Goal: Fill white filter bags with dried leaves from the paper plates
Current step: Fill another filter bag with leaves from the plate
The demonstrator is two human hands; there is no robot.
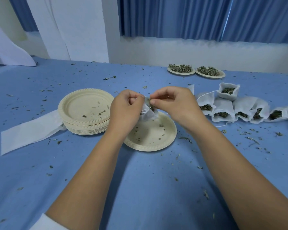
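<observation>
My left hand and my right hand both pinch the top of a white filter bag that hangs over a paper plate. Dark dried leaves show inside the bag's mouth. That plate holds only a few leaf crumbs. Two paper plates heaped with dried leaves sit far back on the right. A row of several filled filter bags lies to the right of my hands, with one more bag standing behind them.
A stack of used paper plates stands left of my hands. Beside it lies a strip of flat white filter bags. Leaf crumbs are scattered over the blue tablecloth. A white wall and blue curtains bound the far edge.
</observation>
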